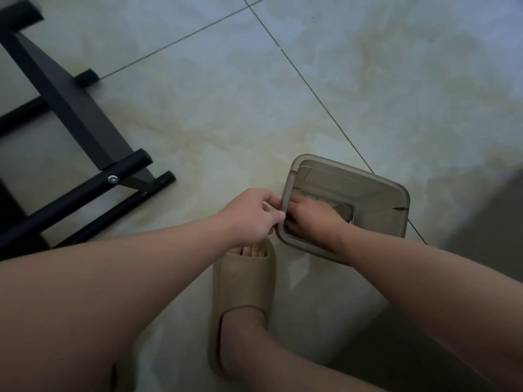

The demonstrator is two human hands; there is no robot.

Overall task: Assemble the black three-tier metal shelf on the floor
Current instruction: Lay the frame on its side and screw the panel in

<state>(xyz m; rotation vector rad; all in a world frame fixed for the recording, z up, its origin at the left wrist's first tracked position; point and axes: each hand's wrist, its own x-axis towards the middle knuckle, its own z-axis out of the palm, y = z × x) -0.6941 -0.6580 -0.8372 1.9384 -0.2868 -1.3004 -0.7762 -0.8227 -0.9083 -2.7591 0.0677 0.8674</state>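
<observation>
From my remote seat I see the black metal shelf frame (76,108) lying on its side at the upper left of the pale marbled tile floor (311,66), well apart from both hands. A silver bolt head (113,179) shows where one of its round tubes meets a flat panel.

A smoky translucent square plastic tub (396,199) sits on the floor in front of me, just beyond a tan foam slide sandal (240,281) worn on my foot. My left hand (249,216) pinches the tub's near-left rim between thumb and fingers. My right hand (314,217) reaches down inside the tub with its fingers curled toward the bottom. The dim light and tinted wall blur what lies there, so I cannot tell whether those fingers hold anything.
</observation>
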